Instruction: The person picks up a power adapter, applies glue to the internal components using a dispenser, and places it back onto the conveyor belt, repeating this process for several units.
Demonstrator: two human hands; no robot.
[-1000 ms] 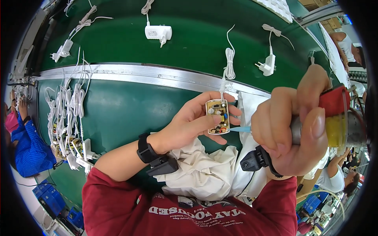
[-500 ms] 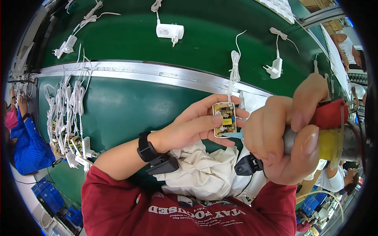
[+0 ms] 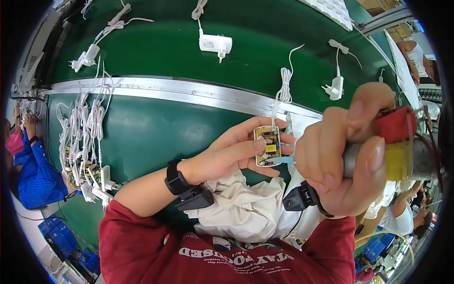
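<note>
My left hand [image 3: 227, 154] holds an opened white power adapter [image 3: 267, 146], its thumb on the near edge and fingers behind it. Inside the half case is a circuit board with a yellow block and small parts. The adapter's white cable is bundled and reaches away over the metal rail. My right hand [image 3: 340, 158] is closed round a cylindrical hand tool [image 3: 398, 161] with a grey body, yellow band and red piece on top. Its pale blue pointed tip [image 3: 283, 160] reaches the board's lower end; whether it touches is unclear.
Beyond the metal rail [image 3: 179, 90], a green belt [image 3: 161, 52] carries several white adapters [image 3: 215, 44] with bundled cables. More adapters [image 3: 101, 182] with hanging cables lie at my left. White cloth [image 3: 236, 208] lies before me. Co-workers [image 3: 35, 165] sit at both sides.
The adapters on the belt have shifted to the right. The opened adapter and the tool have barely moved; the blue tip sits slightly farther up over the board.
</note>
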